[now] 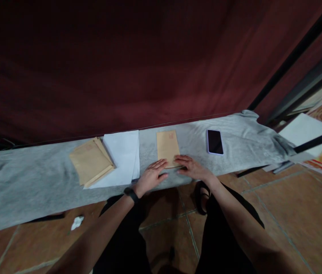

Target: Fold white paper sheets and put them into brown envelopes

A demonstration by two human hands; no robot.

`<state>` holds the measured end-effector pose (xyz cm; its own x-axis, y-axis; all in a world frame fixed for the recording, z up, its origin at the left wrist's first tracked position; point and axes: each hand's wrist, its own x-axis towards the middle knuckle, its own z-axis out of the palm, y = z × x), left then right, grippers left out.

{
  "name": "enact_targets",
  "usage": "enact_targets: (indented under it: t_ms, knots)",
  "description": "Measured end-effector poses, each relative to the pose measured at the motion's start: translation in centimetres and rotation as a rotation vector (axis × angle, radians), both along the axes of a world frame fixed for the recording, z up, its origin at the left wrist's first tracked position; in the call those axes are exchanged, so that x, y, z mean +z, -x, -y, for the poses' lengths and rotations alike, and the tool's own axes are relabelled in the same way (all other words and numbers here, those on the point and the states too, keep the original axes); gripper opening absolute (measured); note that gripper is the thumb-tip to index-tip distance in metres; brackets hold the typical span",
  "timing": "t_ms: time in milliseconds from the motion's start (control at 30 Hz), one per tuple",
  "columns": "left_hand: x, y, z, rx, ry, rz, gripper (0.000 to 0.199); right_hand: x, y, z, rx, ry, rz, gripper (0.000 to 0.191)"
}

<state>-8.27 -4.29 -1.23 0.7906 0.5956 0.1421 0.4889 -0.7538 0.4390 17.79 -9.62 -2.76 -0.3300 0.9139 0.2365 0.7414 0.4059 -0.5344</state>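
Note:
A brown paper envelope (167, 144) with a small reddish printed mark near its far right corner lies flat on the cloth in front of me. My left hand (153, 175) rests its fingertips on the envelope's near left corner, fingers stretched out and thumb apart. On the near right corner lie the outstretched fingers of my right hand (191, 167). Neither hand grips anything. To the left, a stack of brown envelopes (92, 161) lies partly over a pile of white paper sheets (125, 154).
A grey cloth (41, 186) covers the long narrow bench. Right of the envelope lies a phone (214, 142) with a dark screen and pale purple edge. A dark red curtain (149, 76) hangs behind. A crumpled white tissue (77, 222) is on the tiled floor (280, 205).

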Motion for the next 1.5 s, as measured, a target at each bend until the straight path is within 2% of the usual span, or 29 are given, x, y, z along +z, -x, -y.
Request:
enact_targets:
  t_ms: [67,167,367,600,800,900,1033,1267,1367,1500]
  knots:
    - [-0.1,-0.2,0.7,0.084,-0.021,0.051,0.036,-0.3,0.2,0.4,-0.024,-0.019,-0.027,0.042]
    - [-0.4,-0.9,1.1,0.191,-0.052,0.09,0.03,-0.7,0.9,0.6,-0.102,-0.04,-0.093,0.03]
    - [-0.7,-1.8,1.1,0.25,-0.106,0.06,0.029,-0.4,2.0,0.5,-0.233,-0.028,-0.071,0.017]
    - [-0.4,-2.1,1.4,0.192,-0.198,-0.077,0.034,0.4,3.2,0.9,-0.306,-0.07,0.047,0.022]
    - [0.1,-1.9,2.6,0.111,-0.277,-0.163,0.04,0.2,6.4,3.0,-0.137,-0.112,0.09,0.041]
    - [0.1,-1.5,3.5,0.119,-0.284,-0.18,0.045,-0.5,7.3,4.1,-0.153,-0.108,0.14,0.053]
    - [-0.2,-0.8,4.3,0.135,-0.29,-0.19,0.048,-1.2,6.8,4.7,-0.166,-0.133,0.176,0.055]
    - [-0.4,-0.1,4.6,0.197,-0.289,-0.156,0.047,-1.3,5.3,5.1,-0.209,-0.176,0.206,0.058]
    - [-0.2,-1.2,4.2,0.198,-0.254,-0.14,0.048,-1.6,5.3,5.2,-0.224,-0.193,0.238,0.058]
    - [-0.4,-4.6,2.1,0.126,-0.141,-0.225,0.055,-2.2,5.3,5.0,-0.22,-0.219,0.293,0.055]
